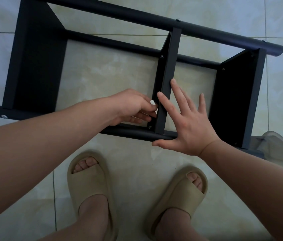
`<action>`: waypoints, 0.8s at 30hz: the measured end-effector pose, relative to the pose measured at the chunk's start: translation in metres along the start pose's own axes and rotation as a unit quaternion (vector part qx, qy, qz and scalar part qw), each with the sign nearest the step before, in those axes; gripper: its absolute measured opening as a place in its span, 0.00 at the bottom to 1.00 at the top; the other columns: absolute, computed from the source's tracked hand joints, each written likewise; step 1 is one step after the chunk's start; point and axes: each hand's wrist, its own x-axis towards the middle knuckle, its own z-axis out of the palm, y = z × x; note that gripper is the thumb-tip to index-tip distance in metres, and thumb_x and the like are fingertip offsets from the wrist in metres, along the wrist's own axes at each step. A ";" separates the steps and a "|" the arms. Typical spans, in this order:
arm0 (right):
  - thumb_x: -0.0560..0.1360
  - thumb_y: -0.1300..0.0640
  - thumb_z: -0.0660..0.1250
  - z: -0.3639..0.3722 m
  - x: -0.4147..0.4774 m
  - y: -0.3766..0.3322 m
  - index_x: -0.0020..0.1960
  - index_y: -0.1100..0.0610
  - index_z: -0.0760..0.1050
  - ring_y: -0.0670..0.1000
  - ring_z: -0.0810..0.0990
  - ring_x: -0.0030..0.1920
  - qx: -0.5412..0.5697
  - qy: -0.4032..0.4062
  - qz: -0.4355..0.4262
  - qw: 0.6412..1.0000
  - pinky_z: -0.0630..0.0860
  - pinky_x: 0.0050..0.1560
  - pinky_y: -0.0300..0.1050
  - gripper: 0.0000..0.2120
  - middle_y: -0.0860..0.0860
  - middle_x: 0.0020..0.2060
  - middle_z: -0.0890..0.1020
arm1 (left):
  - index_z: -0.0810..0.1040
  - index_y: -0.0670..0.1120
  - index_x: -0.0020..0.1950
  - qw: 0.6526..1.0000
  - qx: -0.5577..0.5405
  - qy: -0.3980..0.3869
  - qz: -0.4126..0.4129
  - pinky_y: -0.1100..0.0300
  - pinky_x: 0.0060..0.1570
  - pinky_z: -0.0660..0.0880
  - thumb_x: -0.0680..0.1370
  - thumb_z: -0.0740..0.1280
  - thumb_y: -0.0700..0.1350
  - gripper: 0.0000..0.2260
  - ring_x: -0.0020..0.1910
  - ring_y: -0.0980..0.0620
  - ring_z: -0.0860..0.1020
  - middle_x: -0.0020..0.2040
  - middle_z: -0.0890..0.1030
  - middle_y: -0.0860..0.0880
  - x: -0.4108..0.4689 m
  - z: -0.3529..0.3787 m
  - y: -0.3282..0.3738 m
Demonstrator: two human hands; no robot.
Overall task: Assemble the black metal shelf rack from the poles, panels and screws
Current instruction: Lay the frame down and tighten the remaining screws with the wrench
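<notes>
The black metal shelf rack [38, 70] lies on its side on the pale tiled floor [128, 153], its poles running left to right and its three panels standing on edge between them. At the far left, the wide end panel [33, 66] meets the near pole's rounded end, where a silver screw [3, 116] shows. The near pole [132, 134] runs along just in front of the person's feet; the far pole [137, 16] crosses the top of the view with small screw heads along it.

The left hand [132, 106] reaches in from the left, fingers curled narrowly around a small white tool [153, 106], its tip against the left face of the middle panel [167, 80], just above a screw [149, 127] near the near pole. What kind of tool it is cannot be told.

The right hand [187, 122] is spread wide and holds nothing: index and middle fingers rest on the edge of the middle panel, the thumb lies along the near pole. Farther right stands the third panel [236, 101], and past it, at the frame's edge, a clear plastic container [280, 150] sits on the floor. Below, two feet in beige slides [88, 185] stand on the tiles.
</notes>
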 end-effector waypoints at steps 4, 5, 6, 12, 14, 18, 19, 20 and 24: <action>0.68 0.18 0.52 -0.001 0.000 0.000 0.83 0.48 0.44 0.60 0.49 0.82 0.000 -0.001 0.000 1.000 0.49 0.71 0.80 0.55 0.56 0.82 0.40 | 0.82 0.48 0.50 1.000 0.017 -0.007 -0.007 0.59 0.46 0.78 0.79 0.70 0.44 0.02 0.41 0.55 0.84 0.47 0.87 0.49 -0.002 -0.001 0.000; 0.68 0.18 0.52 -0.001 0.000 0.000 0.83 0.48 0.44 0.61 0.49 0.82 0.000 -0.001 0.000 1.000 0.49 0.71 0.80 0.55 0.56 0.82 0.40 | 0.82 0.48 0.49 1.000 0.021 -0.008 -0.009 0.60 0.45 0.78 0.79 0.70 0.44 0.02 0.41 0.55 0.84 0.46 0.87 0.49 -0.002 -0.001 0.000; 0.68 0.18 0.52 -0.001 0.000 0.000 0.83 0.48 0.44 0.61 0.49 0.82 0.001 0.000 0.000 1.000 0.49 0.71 0.80 0.54 0.56 0.82 0.40 | 0.82 0.48 0.49 1.000 0.020 -0.008 -0.010 0.60 0.43 0.78 0.79 0.70 0.44 0.02 0.40 0.55 0.84 0.46 0.87 0.49 -0.003 0.000 0.000; 0.68 0.18 0.53 0.000 -0.001 0.000 0.83 0.48 0.45 0.61 0.52 0.81 0.002 0.006 -0.003 1.000 0.50 0.71 0.80 0.54 0.57 0.82 0.41 | 0.80 0.48 0.46 1.000 -0.017 0.002 -0.017 0.61 0.41 0.77 0.80 0.69 0.44 0.03 0.38 0.56 0.83 0.44 0.87 0.50 -0.005 0.005 0.003; 0.68 0.18 0.53 0.000 -0.001 0.000 0.83 0.48 0.45 0.61 0.53 0.81 0.004 0.008 -0.003 1.000 0.51 0.71 0.81 0.54 0.57 0.82 0.41 | 0.80 0.47 0.46 1.000 -0.016 -0.003 -0.027 0.63 0.39 0.77 0.80 0.68 0.43 0.04 0.37 0.57 0.83 0.42 0.87 0.50 -0.006 0.006 0.002; 0.68 0.19 0.53 0.002 -0.001 0.000 0.83 0.49 0.46 0.62 0.54 0.81 0.003 0.012 -0.005 1.000 0.51 0.71 0.81 0.54 0.57 0.82 0.42 | 0.79 0.46 0.44 0.999 -0.013 -0.011 -0.036 0.64 0.42 0.76 0.80 0.68 0.42 0.05 0.37 0.56 0.83 0.39 0.86 0.50 -0.007 0.007 0.001; 0.68 0.19 0.53 0.002 -0.001 0.000 0.83 0.49 0.46 0.62 0.54 0.81 0.003 0.013 -0.005 1.000 0.51 0.71 0.81 0.54 0.57 0.82 0.42 | 0.79 0.46 0.44 0.999 -0.013 -0.013 -0.035 0.64 0.42 0.77 0.80 0.68 0.42 0.05 0.37 0.56 0.83 0.39 0.86 0.50 -0.007 0.006 0.002; 0.68 0.18 0.53 0.002 -0.001 0.000 0.83 0.48 0.46 0.62 0.54 0.81 0.003 0.013 -0.005 1.000 0.51 0.71 0.81 0.54 0.56 0.82 0.42 | 0.79 0.46 0.44 0.999 -0.011 -0.015 -0.034 0.64 0.42 0.77 0.80 0.68 0.42 0.05 0.38 0.56 0.83 0.39 0.86 0.50 -0.007 0.006 0.002; 0.68 0.18 0.53 0.002 -0.001 0.000 0.83 0.48 0.46 0.62 0.54 0.81 0.002 0.014 -0.005 1.000 0.51 0.71 0.81 0.54 0.56 0.82 0.42 | 0.78 0.46 0.44 0.999 -0.006 -0.021 -0.035 0.64 0.41 0.77 0.80 0.67 0.41 0.06 0.38 0.56 0.83 0.39 0.86 0.50 -0.007 0.005 0.003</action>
